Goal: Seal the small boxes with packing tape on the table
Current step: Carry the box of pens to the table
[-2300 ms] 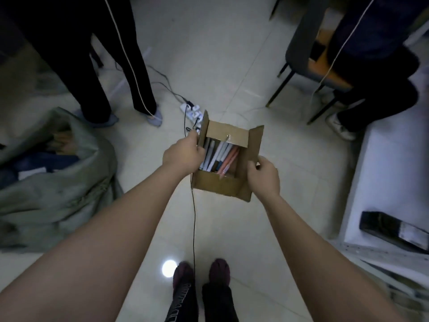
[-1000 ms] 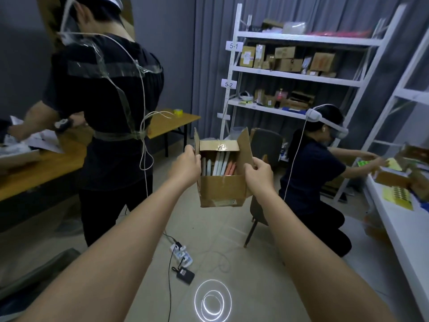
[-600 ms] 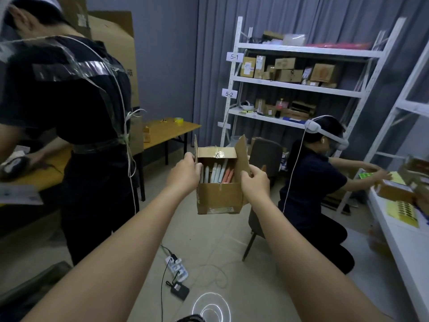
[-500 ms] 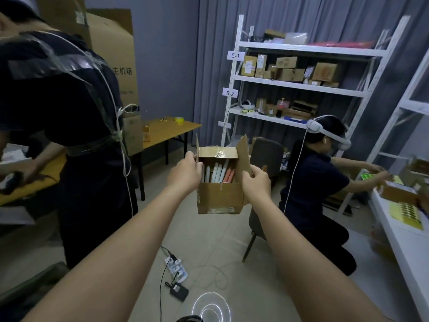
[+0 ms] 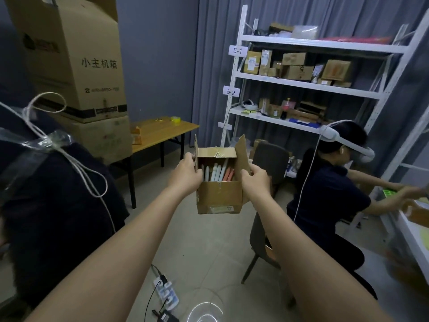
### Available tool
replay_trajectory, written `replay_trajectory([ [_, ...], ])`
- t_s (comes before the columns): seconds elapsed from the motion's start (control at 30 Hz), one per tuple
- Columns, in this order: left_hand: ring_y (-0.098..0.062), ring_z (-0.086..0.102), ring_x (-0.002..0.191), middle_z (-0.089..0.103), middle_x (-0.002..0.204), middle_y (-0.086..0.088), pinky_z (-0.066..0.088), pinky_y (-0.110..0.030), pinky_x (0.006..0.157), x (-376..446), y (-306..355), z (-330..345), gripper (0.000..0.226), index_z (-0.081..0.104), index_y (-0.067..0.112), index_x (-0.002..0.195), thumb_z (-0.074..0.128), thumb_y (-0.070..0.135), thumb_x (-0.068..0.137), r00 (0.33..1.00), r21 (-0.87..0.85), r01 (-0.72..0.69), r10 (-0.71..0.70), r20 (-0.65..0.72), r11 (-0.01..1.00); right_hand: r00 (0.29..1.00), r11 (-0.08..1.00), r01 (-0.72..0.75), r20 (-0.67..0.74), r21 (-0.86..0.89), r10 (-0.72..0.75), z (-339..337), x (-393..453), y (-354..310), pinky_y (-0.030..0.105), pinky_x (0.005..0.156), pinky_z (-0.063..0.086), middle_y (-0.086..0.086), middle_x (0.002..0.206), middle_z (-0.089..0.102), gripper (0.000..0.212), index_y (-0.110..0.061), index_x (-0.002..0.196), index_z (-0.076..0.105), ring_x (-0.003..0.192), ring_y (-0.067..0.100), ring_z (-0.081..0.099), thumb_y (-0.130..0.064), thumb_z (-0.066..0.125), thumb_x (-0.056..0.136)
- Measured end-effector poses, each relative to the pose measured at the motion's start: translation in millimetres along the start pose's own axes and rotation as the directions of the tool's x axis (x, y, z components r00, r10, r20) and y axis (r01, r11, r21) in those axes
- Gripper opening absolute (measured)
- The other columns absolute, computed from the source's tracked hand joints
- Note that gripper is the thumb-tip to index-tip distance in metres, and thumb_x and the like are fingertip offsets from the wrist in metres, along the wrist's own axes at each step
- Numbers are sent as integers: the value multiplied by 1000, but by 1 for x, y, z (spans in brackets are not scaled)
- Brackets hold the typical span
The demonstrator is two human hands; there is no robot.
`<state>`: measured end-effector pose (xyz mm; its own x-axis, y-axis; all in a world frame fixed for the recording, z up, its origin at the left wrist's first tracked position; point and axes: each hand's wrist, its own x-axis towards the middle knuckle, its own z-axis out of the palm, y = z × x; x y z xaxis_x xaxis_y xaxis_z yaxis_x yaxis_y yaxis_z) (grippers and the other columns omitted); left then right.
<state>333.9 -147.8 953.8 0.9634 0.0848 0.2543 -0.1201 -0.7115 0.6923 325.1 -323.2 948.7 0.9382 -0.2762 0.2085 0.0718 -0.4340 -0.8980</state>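
- Two hands hold one small cardboard box (image 5: 219,198) up in the air in front of me, well above the floor.
- My left hand (image 5: 186,174) grips the box's left wall, fingers curled round the edge just under the raised left flap.
- My right hand (image 5: 255,180) grips the right wall, thumb hooked over the edge beside the raised right flap.
- I see the box open at the top, its flaps standing up, with white and orange pens (image 5: 217,171) packed upright between my hands.
- Beyond my left hand stands a wooden table (image 5: 160,133) with a roll of tape (image 5: 175,119) near its far end, well apart from the box.
- Left of that table, large cartons (image 5: 74,66) are stacked one on another.
- Close by my left forearm is a person in dark clothes (image 5: 53,205) with a white cord taped on.
- Beyond my right hand rises a white shelf rack (image 5: 301,84) loaded with small boxes.
- Right of my right forearm a person wearing a headset (image 5: 336,194) reaches toward a white surface at the far right edge.
- Below my forearms a power strip (image 5: 167,291) lies on the floor.
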Motion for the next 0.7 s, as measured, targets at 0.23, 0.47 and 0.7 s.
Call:
replay_trajectory([
  [0.23, -18, 59, 94, 57, 114, -3, 55, -38, 77, 89, -8, 28, 35, 42, 16, 129, 53, 21, 96, 1000, 6, -11, 11, -7, 1000, 1000, 999, 13, 8, 35, -13, 28, 88, 22, 36, 78, 54, -1, 89, 64, 16, -24, 99, 61, 85, 16, 63, -22, 45, 101],
  [0.47, -19, 60, 94, 58, 118, -4, 56, -42, 79, 176, -10, 63, 40, 41, 18, 133, 52, 24, 96, 999, 32, 52, -51, -15, 998, 998, 1000, -19, 52, 12, 18, 51, 190, 38, 39, 78, 56, -5, 87, 65, 19, -25, 100, 64, 83, 16, 63, -22, 46, 99],
  [0.7, -17, 58, 93, 57, 116, -2, 52, -36, 73, 264, -14, 88, 32, 42, 19, 128, 49, 26, 97, 990, 18, 117, -115, -81, 993, 991, 999, 20, 133, -27, -16, 80, 300, 49, 47, 81, 56, -1, 87, 65, 19, -25, 99, 63, 83, 21, 63, -22, 45, 97],
])
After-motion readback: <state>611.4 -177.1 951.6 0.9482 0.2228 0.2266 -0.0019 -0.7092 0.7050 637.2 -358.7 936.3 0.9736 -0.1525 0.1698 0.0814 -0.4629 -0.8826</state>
